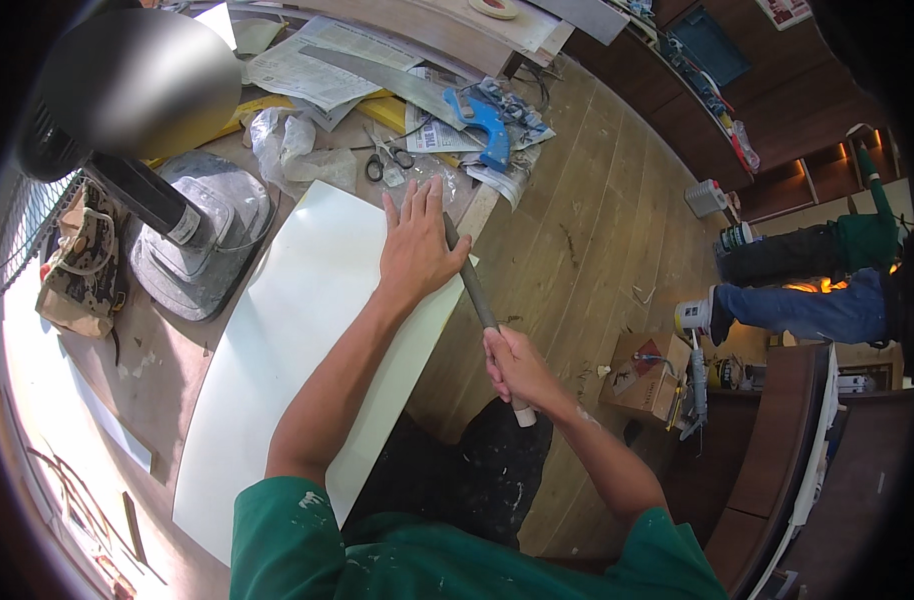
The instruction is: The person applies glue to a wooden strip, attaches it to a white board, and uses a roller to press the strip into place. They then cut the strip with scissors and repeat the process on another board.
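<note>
A white panel lies along the workbench in front of me. My left hand rests flat near its far right corner, fingers stretched out and thumb spread by the bar there. In my right hand is a long, narrow dark grey bar, which looks like a file. Its pale end pokes out below my fist. The file slants up along the panel's right edge, its far end beside my left thumb. Whether it touches the edge cannot be made out. Scissors lie just beyond my left hand.
A handsaw with a blue handle lies on newspapers at the bench's far end. A grey-based lamp stand and a camouflage cap sit at left. Rightward are a cardboard box, a bucket and another person's legs.
</note>
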